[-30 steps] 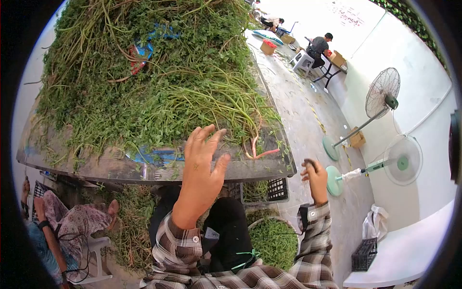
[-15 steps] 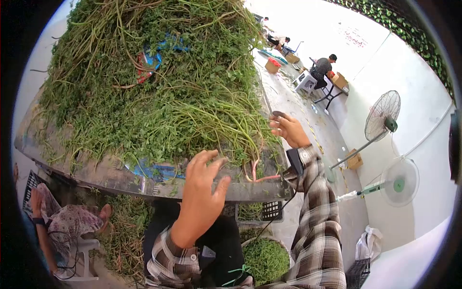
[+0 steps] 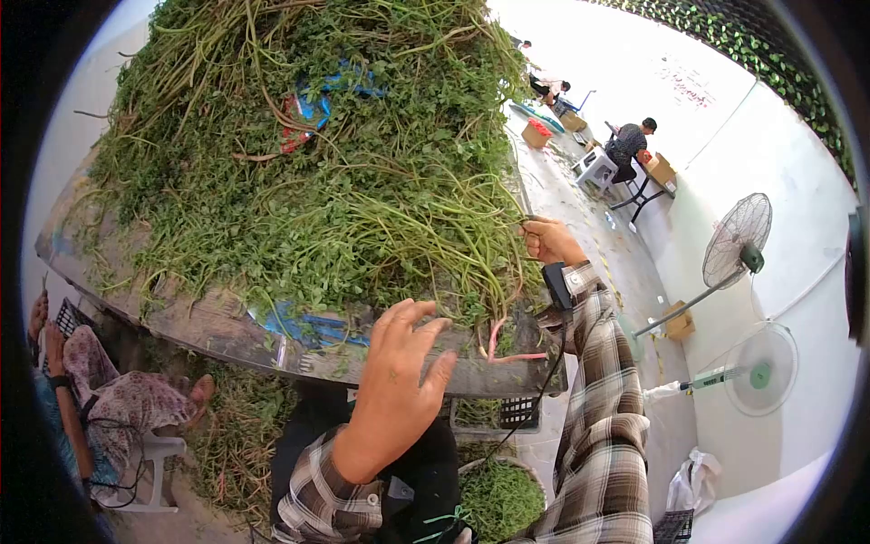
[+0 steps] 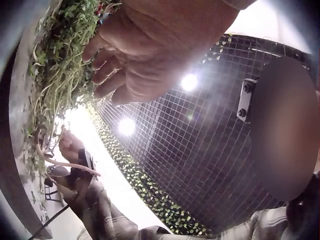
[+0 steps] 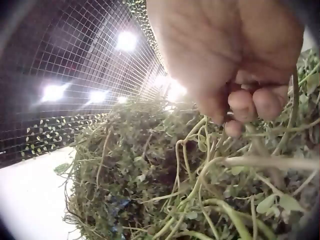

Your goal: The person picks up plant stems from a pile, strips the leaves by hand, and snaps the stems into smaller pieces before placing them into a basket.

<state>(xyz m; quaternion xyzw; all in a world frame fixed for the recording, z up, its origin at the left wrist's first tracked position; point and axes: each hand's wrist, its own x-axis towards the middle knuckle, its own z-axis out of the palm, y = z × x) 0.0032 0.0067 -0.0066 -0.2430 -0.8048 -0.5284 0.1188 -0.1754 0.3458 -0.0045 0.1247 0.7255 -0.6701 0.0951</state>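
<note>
A large heap of leafy green stems [image 3: 317, 181] covers the dark table [image 3: 208, 326]. My left hand [image 3: 394, 390] hangs over the table's front edge, fingers apart and slightly bent, holding nothing. In the left wrist view, this hand [image 4: 150, 55] is beside the greens. At the heap's right side, my right hand [image 3: 555, 243] pinches thin stems. The right wrist view shows this hand [image 5: 235, 65] with curled fingers and the thumb meeting at the stems [image 5: 200, 172]; the exact grip is partly hidden. A pinkish stem [image 3: 517, 356] lies near the front right corner.
Below the table are a black crate [image 3: 518, 413], a round container of greens [image 3: 498, 494] and loose greens on the floor [image 3: 240, 444]. A seated person [image 3: 136, 399] is at left. Two fans [image 3: 739, 240] stand right; other people work at the back.
My right hand has moved up from beside the table to the heap's right edge, and its fingers have closed on stems. My left hand stays spread near the front edge as the view shifts.
</note>
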